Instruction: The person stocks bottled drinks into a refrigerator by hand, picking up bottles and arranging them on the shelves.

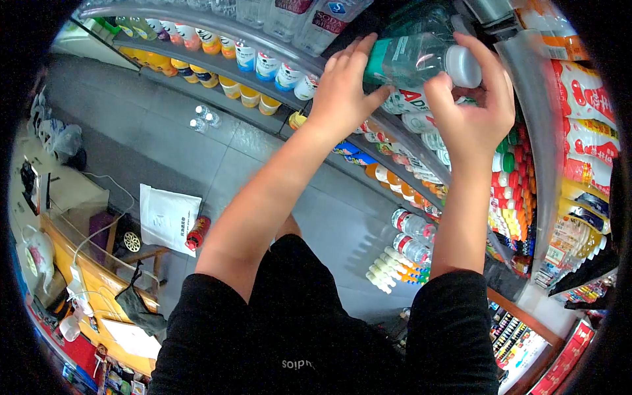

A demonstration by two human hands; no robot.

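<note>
A large clear bottle with a green label (401,60) and a white cap (463,66) lies on its side at the upper shelf. My left hand (345,85) is wrapped round its base end, thumb below and fingers above. At the cap end, my right hand (471,105) curls its fingers and thumb about the white cap. Behind this bottle is another dark greenish bottle, partly hidden. To the left stand clear bottles with dark red labels (289,18) on the same shelf.
Lower shelves hold white-and-blue cups (266,67) and orange bottles (395,183). Large water bottles (413,249) stand on the floor (329,217), near a white package (168,217) and a red bottle (197,234). Snack bags (588,99) hang right; a wooden desk (99,280) is lower left.
</note>
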